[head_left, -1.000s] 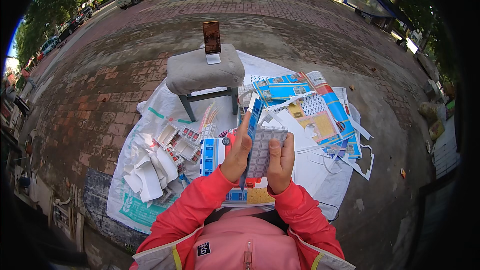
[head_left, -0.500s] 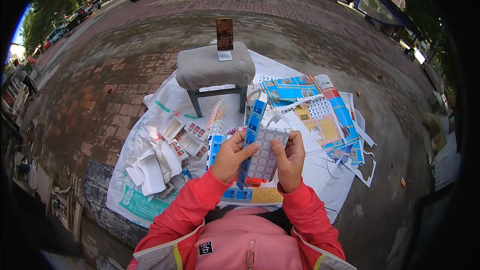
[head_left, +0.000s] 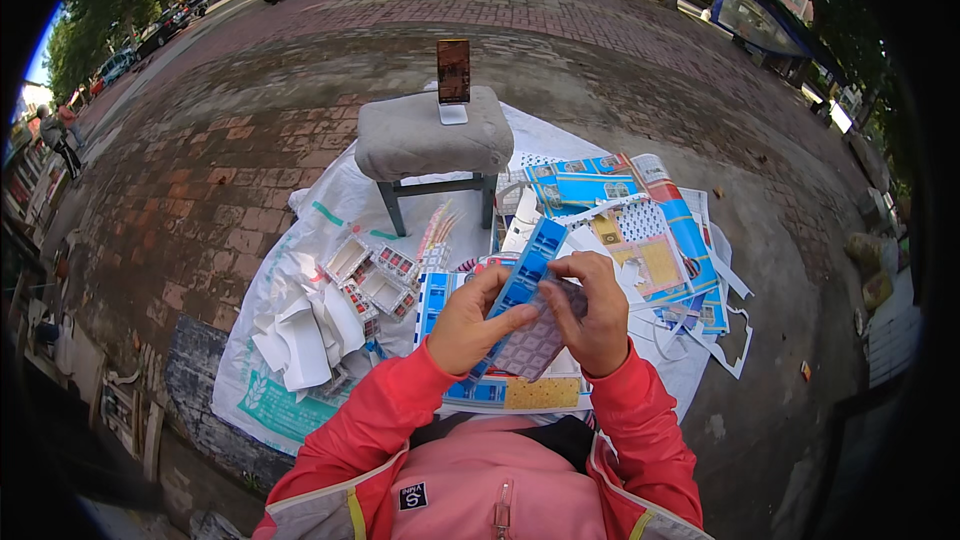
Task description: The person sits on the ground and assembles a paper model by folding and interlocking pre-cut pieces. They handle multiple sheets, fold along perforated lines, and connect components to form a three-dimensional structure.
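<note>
A long blue printed card strip [head_left: 527,272] slants upward in front of me, its lower end near my lap. My left hand [head_left: 468,322] grips its left side, thumb laid over its face. A greyish-lilac card panel with a grid pattern [head_left: 536,342] lies against the strip's right side; whether the two are joined I cannot tell. My right hand [head_left: 594,312] pinches this panel at the strip's edge, fingers curled on top and thumb pointing up. Underneath, more printed sheet with blue and yellow parts [head_left: 545,393] lies close to my lap.
On a white woven sheet [head_left: 262,365] sit several small open card boxes [head_left: 383,290] and white folded card pieces [head_left: 300,340] at left. Printed sheets and cut-outs [head_left: 655,240] are heaped at right. Ahead, a padded stool [head_left: 432,140] bears a phone [head_left: 453,72] on a stand.
The strip has tilted further to the right. My right hand has turned inward, its fingers moving from the panel's right side to the strip's edge. My left hand still grips the strip.
</note>
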Motion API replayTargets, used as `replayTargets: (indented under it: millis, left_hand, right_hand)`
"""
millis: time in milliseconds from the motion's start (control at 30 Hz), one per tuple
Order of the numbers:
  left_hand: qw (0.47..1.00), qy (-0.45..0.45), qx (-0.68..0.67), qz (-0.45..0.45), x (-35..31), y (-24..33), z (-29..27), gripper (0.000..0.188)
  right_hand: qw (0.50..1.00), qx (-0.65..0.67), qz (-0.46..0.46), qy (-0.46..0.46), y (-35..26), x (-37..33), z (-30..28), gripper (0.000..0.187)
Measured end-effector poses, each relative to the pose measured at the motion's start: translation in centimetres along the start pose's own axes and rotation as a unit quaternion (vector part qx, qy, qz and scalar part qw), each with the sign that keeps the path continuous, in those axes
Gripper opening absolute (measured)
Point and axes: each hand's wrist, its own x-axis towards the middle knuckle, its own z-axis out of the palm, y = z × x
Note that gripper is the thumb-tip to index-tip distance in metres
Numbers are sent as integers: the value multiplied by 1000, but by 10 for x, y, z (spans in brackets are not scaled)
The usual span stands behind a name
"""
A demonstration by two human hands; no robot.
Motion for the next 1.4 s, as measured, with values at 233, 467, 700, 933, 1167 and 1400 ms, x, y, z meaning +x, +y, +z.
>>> replayTargets:
  millis: [233,467,700,933,1167,1400]
  left_hand:
    - [998,21,62,20,2,0,0,26]
    - [993,4,117,24,0,4,-2,25]
    - [971,18,234,34,-17,3,-4,26]
    - [964,56,259,29,-36,1,-22,27]
    - [883,337,315,91,-73,-25,-149,22]
    - [697,404,569,-162,-152,-155,-241,27]
  right_hand:
    - [1000,16,15,0,2,-2,-1,25]
    - [991,69,97,-58,-1,-6,-11,25]
    - [901,247,286,-213,4,-5,-20,23]
    - [883,264,264,-283,2,-1,-2,34]
    - [957,146,215,-128,19,-11,-3,45]
    - [938,131,289,-142,34,-56,-22,31]
